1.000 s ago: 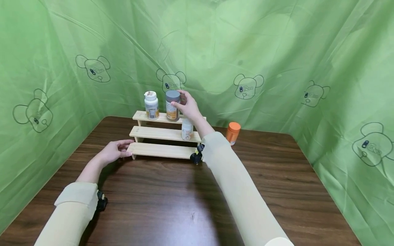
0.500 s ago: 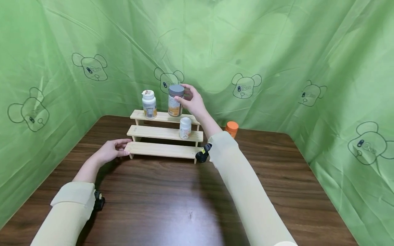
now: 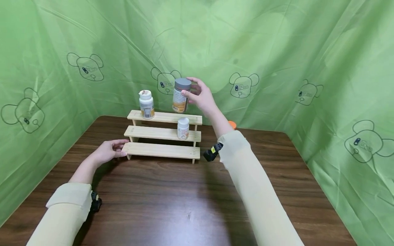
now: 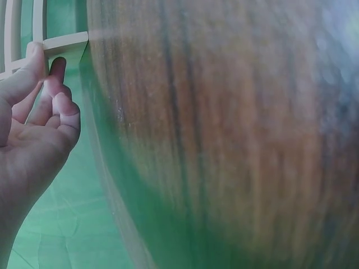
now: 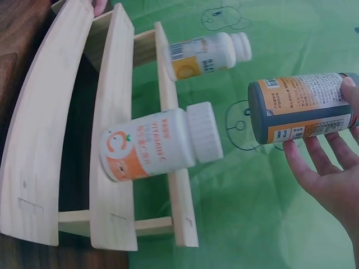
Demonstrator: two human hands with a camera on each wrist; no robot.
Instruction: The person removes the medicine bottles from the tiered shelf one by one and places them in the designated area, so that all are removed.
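Basically, R hand (image 3: 201, 97) w/ fingers n thumb around gray-cap btl (image 3: 181, 97), btl apart from wood rack (image 3: 160, 150) nr top tier, L hand (image 3: 107, 151) pinching rack's L end, sm white btl (image 3: 183, 129) mid tier, 2nd white btl (image 3: 146, 105) up top.

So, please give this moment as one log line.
right hand: holds grey-capped jar clear of rack; left hand: pinches rack's left end; rack: bears two white bottles
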